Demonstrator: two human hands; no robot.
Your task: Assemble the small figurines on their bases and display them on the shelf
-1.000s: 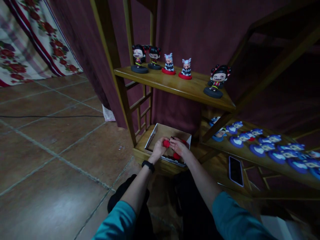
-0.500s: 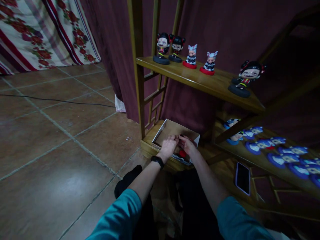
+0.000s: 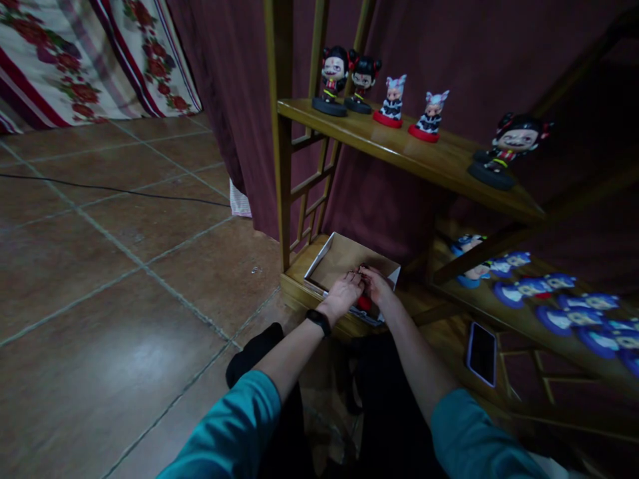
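Meeting inside an open cardboard box (image 3: 335,257) in the head view, the left hand (image 3: 343,293) and the right hand (image 3: 378,287) are touching a small dark piece (image 3: 360,270), which is sitting at the fingertips, above the box floor. The right thumb and fingers are curling around this piece and pinching it. The left fingers are lying close together, bending over its near side; whether they are gripping it too, I cannot tell, since the back of the hand is hiding their tips. A red piece (image 3: 364,303) is showing below the right hand, toward the box's 5 o'clock side; its shape is staying partly hidden. A black wristband (image 3: 318,322) is circling the left wrist.

Taking the box as the clock's centre, a wooden shelf (image 3: 419,157) is spanning 12 to 2 o'clock above it. Two black-haired figurines (image 3: 333,73) are standing there near 12, two pale-haired figurines (image 3: 393,96) on red bases between 12 and 1, and a larger-looking black-haired figurine (image 3: 516,141) at 2. Blue-based figurines (image 3: 564,316) are crowding a lower shelf at 3 o'clock, and a phone (image 3: 482,354) is lying at 4. A floral cloth (image 3: 82,93) is hanging at 10, while a black cable (image 3: 114,191) is crossing the tiled floor (image 3: 180,259) between 9 and 10.
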